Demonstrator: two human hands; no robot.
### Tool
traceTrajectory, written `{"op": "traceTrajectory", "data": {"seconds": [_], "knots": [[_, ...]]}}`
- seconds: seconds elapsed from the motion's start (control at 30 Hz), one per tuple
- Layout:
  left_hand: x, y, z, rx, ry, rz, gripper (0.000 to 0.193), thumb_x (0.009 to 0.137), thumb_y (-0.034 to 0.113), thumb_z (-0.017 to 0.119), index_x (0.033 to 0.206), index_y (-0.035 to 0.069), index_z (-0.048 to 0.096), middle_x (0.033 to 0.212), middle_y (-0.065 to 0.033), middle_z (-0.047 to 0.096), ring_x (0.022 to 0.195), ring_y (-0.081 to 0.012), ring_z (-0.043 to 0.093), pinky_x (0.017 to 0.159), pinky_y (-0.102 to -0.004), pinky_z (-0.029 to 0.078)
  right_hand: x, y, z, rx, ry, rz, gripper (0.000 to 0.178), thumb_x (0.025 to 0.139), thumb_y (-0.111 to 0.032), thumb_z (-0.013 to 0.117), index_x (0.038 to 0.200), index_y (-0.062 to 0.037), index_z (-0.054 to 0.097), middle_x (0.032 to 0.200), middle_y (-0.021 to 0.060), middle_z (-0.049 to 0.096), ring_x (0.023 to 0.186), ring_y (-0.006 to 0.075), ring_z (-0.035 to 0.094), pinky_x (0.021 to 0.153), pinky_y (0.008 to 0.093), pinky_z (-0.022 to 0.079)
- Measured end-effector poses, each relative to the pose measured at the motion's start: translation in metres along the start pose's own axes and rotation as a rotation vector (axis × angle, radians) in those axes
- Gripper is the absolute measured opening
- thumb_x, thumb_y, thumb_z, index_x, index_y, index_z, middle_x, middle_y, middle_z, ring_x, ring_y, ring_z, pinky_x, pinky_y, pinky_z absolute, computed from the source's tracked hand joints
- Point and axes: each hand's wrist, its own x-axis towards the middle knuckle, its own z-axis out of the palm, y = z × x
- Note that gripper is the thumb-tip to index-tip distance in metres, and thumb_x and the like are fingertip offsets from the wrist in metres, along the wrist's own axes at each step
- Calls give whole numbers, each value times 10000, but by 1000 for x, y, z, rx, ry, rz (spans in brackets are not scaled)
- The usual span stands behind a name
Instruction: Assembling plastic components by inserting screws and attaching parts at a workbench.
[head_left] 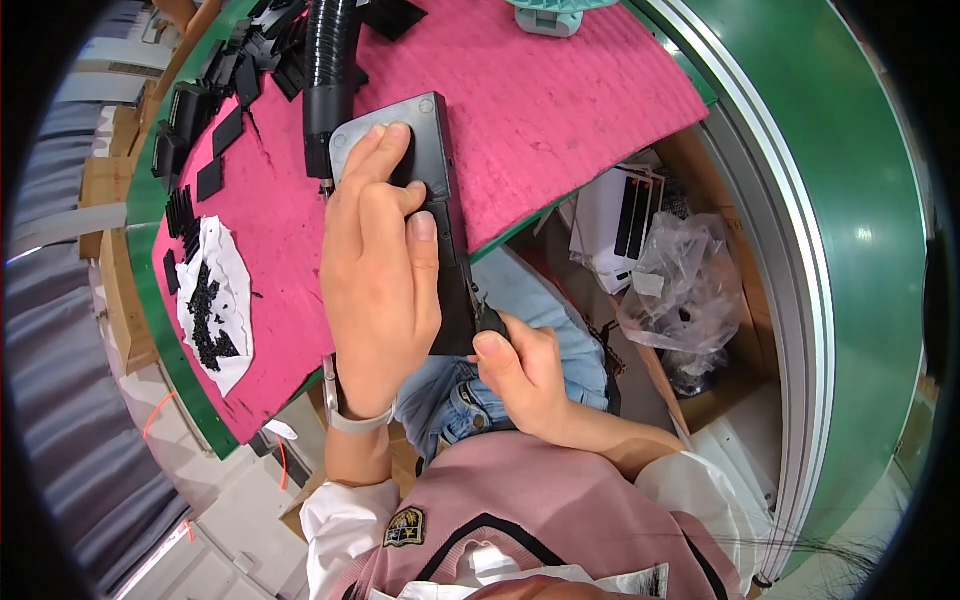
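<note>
Housing [449,205], oblong black plastic, centre, 12-to-6 o'clock; likely light, stiff, slick: hold by its sides. Left hand [375,250] presses top, can't tell if gripping; right hand [525,372] pinches black-handled metal tool [488,320] at 4.

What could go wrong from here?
The black-handled tool with a thin metal blade in the right hand could slip along the black rectangular plastic box toward the bare left hand.
The box's near end juts past the pink ribbed mat, above the light-blue denim jeans, so it might tip if the left hand shifts.
The small black scraps on the white sheet might scatter if knocked.
</note>
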Motion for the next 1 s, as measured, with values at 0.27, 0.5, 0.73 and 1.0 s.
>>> {"op": "traceTrajectory", "data": {"seconds": [0.27,0.5,0.73,1.0], "knots": [[-1,-2,2,-20,-10,10,135,917,62,439,941,-58,496,1259,-249,499,1202,-410,461,971,-443,376,-1,-5,4,59,24,-4,451,948,-385,491,730,10,505,497,-12,443,447,50,401,464,222,370],[-1,-2,0,-22,1,12,130,913,56,442,946,-57,496,1267,-242,496,1210,-408,453,972,-440,376,1,3,-8,118,-67,25,391,933,-333,544,803,36,546,557,75,492,493,131,471,479,293,386],[-2,-2,0,-7,14,19,123,906,52,453,961,-51,491,1259,-239,500,1208,-411,453,974,-442,372,2,2,-33,231,-79,54,348,922,-350,531,837,-14,502,550,4,472,445,62,395,426,223,313],[0,-2,1,-17,17,19,119,902,46,459,963,-52,490,1257,-238,501,1205,-415,455,971,-443,375,42,-16,-29,108,-35,-113,227,791,-176,715,858,0,587,663,-25,545,576,28,487,499,195,359]]}}
